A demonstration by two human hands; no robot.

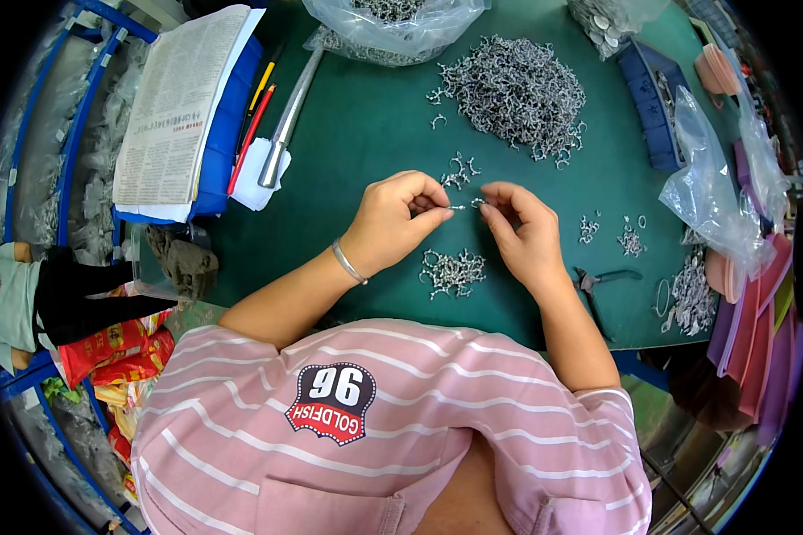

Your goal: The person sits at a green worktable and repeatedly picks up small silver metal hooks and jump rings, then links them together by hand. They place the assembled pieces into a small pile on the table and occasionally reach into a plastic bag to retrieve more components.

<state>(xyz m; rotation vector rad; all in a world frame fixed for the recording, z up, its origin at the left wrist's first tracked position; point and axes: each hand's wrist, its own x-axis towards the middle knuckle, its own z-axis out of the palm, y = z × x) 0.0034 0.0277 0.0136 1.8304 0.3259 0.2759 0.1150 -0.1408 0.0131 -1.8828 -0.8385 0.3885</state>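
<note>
Over the green table, my left hand (397, 218) pinches a tiny silvery metal piece (457, 208) between thumb and forefinger. Facing it, my right hand (528, 234) has its thumb and fingertips closed on a small curved metal piece (478, 202). A narrow gap separates the two pieces. Just beyond my fingers lies a small cluster of curved metal pieces (459, 171). Nearer my body is a low heap of similar linked-looking pieces (452, 273). A large pile of curved metal pieces (517, 96) spreads farther back. Dark-handled pliers (591, 283) rest beside my right forearm.
Clear plastic bags of metal parts (393, 36) stand at the back. A tapered metal rod (293, 116), a red pencil (252, 138) and a newspaper-topped blue bin (227, 134) are left. Rightward are a blue tray (649, 107) and small metal parts (691, 294). Another person (13, 294) is at far left.
</note>
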